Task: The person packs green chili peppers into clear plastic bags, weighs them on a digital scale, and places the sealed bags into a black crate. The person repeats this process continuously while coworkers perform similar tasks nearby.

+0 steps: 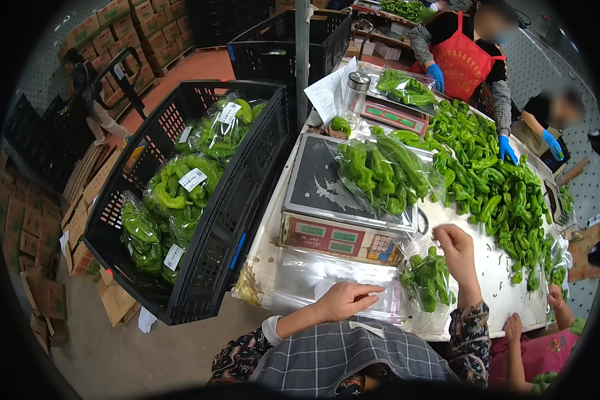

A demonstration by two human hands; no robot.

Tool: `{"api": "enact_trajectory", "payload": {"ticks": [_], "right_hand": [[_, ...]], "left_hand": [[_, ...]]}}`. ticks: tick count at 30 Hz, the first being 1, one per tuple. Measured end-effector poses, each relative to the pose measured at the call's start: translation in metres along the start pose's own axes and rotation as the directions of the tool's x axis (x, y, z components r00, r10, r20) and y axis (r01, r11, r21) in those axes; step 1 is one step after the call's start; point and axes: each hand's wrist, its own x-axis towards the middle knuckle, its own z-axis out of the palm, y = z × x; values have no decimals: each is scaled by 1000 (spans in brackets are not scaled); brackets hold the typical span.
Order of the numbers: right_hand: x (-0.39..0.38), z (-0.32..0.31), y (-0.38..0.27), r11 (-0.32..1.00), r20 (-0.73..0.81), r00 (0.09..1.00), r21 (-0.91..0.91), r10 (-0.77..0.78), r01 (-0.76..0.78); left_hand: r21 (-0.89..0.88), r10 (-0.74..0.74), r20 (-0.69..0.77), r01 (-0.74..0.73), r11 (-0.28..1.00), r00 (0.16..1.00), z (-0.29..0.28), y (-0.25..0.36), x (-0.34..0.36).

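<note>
My left hand (345, 301) is over a stack of flat clear plastic bags (307, 283) at the near edge of the table, fingers stretched out and nothing in them. Up and to the right, my right hand (456, 249) is closed, fingers curled in; whether they pinch anything is hidden. Just below and left of it lies a clear bag of green peppers (429, 281). In front of both hands stands a digital scale (320, 230), its keypad facing me. A larger bagged bunch of green peppers (380, 175) rests on the scale's dark plate.
Left of the table, a black crate (203, 267) holds several labelled bags of peppers (190, 183). Loose peppers (493, 180) are heaped on the right. Beyond are a second scale (395, 119), a glass jar (357, 90), a metal post (303, 60) and a gloved co-worker's hand (507, 150).
</note>
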Motion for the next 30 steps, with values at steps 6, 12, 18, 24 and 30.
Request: {"api": "enact_trajectory", "payload": {"ticks": [6,12,18,24,30], "right_hand": [[58,42,1,760,90,905,-512,-416,400],[112,50,36,755,-68,969,-640,-239,142],[58,3,7,776,-24,894,-507,-447,374],[-50,-85,56,994,-252,967,90,-36,61],[-87,-134,151,924,-441,812,204,382,-324]], "left_hand": [[64,-32,-58,36,997,998,-6,9,-5],[27,-93,-118,97,995,989,-7,9,-12],[33,-131,-99,135,990,986,-6,16,-7],[99,-114,-58,120,988,992,6,7,-4],[143,-72,4,71,987,997,12,12,6]]}}
